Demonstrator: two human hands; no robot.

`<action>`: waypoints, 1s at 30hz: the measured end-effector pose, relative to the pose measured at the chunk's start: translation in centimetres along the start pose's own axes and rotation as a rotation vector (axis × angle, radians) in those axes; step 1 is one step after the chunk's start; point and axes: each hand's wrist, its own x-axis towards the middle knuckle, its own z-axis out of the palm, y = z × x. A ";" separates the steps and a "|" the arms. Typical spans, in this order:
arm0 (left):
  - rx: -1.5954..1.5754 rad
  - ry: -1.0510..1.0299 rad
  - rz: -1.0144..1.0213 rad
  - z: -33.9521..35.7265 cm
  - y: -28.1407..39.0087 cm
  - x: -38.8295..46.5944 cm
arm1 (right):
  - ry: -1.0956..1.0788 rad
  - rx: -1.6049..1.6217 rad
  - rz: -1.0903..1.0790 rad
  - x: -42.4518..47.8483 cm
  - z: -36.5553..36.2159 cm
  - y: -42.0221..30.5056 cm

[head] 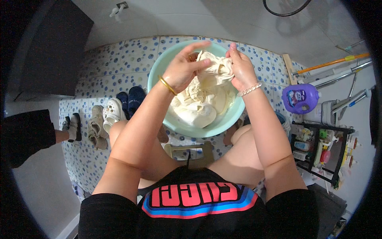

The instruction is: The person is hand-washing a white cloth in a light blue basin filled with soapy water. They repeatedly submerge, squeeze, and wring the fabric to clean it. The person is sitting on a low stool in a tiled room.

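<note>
A round mint-green plastic basin (155,68) stands on the tiled floor before me, with wet cream-coloured cloth (200,115) lying in it. Above the basin my two hands hold a bunched part of the cloth (216,67) between them. My left hand (183,67), with a gold bangle at the wrist, has its thumb on the cloth and its index finger raised. My right hand (242,68), with a beaded bracelet, grips the other end, thumb pointing up. The fingers behind the cloth are partly hidden.
Slippers (136,100), white clogs (112,112) and beige shoes (98,127) stand to the left, near another person's leg (61,135). At the right are a purple detergent jug (300,98), mop poles (331,64) and a black rack (313,149) of bottles. A low stool (204,155) is beneath me.
</note>
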 end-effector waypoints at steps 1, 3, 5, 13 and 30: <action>0.037 -0.073 -0.023 -0.2 -0.2 0.0 | -0.059 0.155 0.063 0.2 -0.6 0.0; 0.163 -0.013 -0.008 -0.5 -0.9 -0.1 | -0.255 0.238 0.088 -0.1 -1.2 -0.6; 0.288 0.057 0.007 -0.6 -0.9 -0.4 | -0.472 0.179 0.010 -0.5 -1.2 -1.1; 0.908 0.291 0.213 -1.1 -0.7 -0.5 | -0.247 -0.664 -0.494 -0.5 -2.0 0.3; -0.339 0.514 -0.096 2.5 -5.8 2.2 | 0.148 -1.222 -0.856 0.2 3.4 1.3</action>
